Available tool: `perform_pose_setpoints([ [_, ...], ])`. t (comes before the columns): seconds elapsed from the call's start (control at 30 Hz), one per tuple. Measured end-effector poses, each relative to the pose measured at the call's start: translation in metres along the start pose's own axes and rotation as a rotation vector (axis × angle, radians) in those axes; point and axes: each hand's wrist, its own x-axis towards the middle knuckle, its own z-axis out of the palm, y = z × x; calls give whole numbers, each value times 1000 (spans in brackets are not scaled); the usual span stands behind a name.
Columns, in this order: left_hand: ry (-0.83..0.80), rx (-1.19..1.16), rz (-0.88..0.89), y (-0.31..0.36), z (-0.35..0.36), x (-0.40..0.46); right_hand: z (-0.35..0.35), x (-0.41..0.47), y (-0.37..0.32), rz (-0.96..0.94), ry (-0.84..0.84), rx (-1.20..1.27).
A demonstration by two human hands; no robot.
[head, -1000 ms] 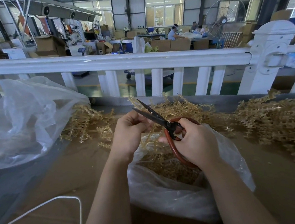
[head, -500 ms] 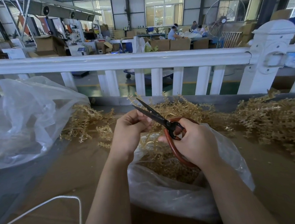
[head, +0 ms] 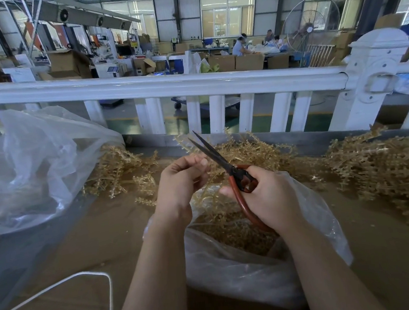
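Observation:
My right hand grips red-handled scissors whose dark blades point up and left, slightly parted. My left hand pinches a thin yellowish plastic sprig just beside the blades. Both hands hover over an open clear plastic bag holding cut yellowish pieces. The part of the sprig inside my left fingers is hidden.
Piles of yellowish plastic sprigs lie along the back of the brown cardboard-covered table. A large crumpled clear bag sits at the left. A white cord loops at the front left. A white railing runs behind the table.
The scissor blades have narrowed a little and my left hand's fingers have shifted slightly at the sprig. Both hands stay in the same place over the bag.

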Motion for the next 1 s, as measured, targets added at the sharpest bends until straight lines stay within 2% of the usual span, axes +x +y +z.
perform_pose_setpoints([
  [0.2, -72, 174, -5, -6, 9, -3, 3, 7, -4, 126, 34, 340],
  [0.37, -132, 172, 42, -10, 15, -5, -1, 9, -10, 217, 9, 611],
  [0.63, -147, 192, 7, -12, 11, -1, -1, 10, -9, 230, 40, 543],
  [0.83, -193, 86, -17, -8, 5, 0, -2, 10, -10, 212, 68, 526],
  [1.0, -134, 44, -26, -8, 8, -1, -1, 10, -9, 191, 67, 548],
])
